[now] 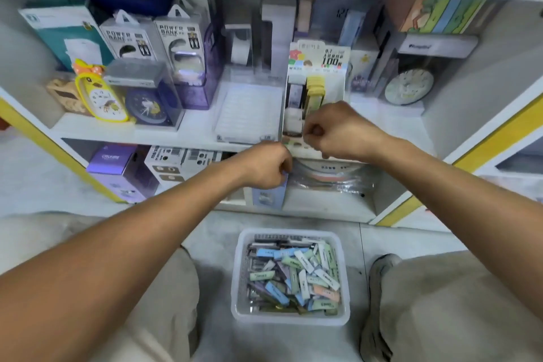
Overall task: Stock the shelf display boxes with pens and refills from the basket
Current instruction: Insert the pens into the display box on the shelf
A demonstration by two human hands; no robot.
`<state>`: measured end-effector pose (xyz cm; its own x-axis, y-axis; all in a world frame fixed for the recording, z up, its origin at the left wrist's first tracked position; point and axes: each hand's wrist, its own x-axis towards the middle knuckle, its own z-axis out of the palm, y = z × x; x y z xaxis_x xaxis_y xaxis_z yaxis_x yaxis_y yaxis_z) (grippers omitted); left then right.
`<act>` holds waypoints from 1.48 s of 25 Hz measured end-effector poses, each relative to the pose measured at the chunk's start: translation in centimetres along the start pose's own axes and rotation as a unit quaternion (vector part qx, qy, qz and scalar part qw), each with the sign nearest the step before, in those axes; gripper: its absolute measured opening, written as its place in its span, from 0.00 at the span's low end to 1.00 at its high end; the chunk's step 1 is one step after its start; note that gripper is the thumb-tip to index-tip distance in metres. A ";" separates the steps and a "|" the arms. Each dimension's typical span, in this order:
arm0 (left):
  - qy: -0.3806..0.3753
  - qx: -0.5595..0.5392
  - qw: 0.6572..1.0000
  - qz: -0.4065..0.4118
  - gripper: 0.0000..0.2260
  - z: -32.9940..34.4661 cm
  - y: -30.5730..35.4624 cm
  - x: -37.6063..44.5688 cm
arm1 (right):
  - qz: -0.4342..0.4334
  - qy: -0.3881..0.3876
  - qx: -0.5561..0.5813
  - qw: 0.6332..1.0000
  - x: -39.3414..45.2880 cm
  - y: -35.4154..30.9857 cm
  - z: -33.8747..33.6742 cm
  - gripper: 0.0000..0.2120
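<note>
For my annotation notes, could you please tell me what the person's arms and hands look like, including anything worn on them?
Both forearms are bare up to the frame edge: no sleeves show. The left hand and right hand wear no gloves, and no watch, bracelet or ring is visible from this side.

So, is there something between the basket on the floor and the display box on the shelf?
Nothing visible blocks it. The basket sits on the floor below the display box; only the left hand and right hand are at the box front.

My head camera looks forward and down, close to the shelf (205, 138), with the basket (291, 317) on the floor between my knees.
</note>
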<state>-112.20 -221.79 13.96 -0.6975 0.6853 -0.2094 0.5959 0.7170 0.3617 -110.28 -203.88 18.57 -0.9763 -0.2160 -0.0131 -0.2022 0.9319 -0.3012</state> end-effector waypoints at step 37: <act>-0.166 0.141 0.976 -0.010 0.54 33.4 -5.3 0.7 | 0.273 -0.135 0.060 0.951 -14.2 8.2 36.8 0.31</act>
<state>-102.53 -220.82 -18.42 -0.5707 0.6414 -0.5127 0.7021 0.7049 0.1005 -95.26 -203.94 -18.78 -0.8743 0.2081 -0.4386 0.3553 0.8899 -0.2859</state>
